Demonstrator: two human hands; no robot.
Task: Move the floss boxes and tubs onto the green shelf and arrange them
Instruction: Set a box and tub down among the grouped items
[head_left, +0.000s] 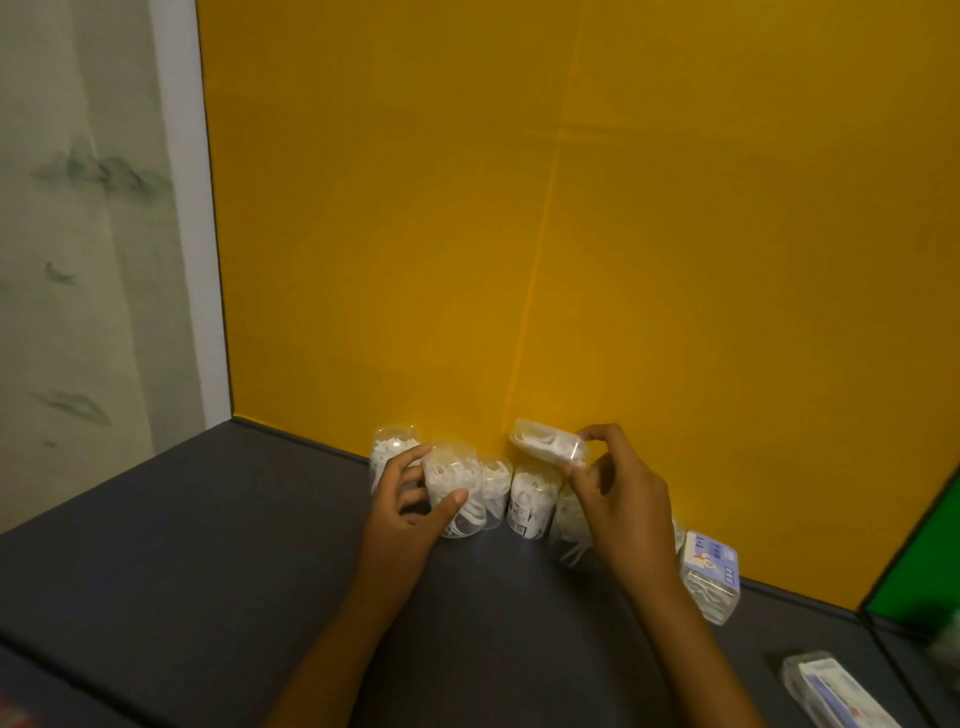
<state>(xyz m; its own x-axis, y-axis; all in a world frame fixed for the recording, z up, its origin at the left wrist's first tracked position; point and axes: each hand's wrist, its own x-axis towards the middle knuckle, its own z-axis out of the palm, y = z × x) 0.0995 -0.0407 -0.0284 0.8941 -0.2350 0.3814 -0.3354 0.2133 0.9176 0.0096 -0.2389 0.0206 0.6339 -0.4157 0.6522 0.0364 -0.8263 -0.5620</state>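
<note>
A row of clear floss tubs (493, 491) is lined up on the dark surface (208, 545) against the yellow panel (571, 234); 1 tub (456, 488) in the row is gripped by the left hand (410, 499), fingers and thumb curled round it. Another tub (548, 441) is pinched, tilted, above the row by the right hand (618, 493). 2 floss boxes (709, 577) (836, 691) lie right of the row, near the green panel (924, 561).

Clear floss tubs (496, 491) stand in a row along the yellow wall. One clear tub (454, 488) is gripped upright, another (549, 441) held tilted above the row. A blue-labelled floss box (709, 574) ends the row.
</note>
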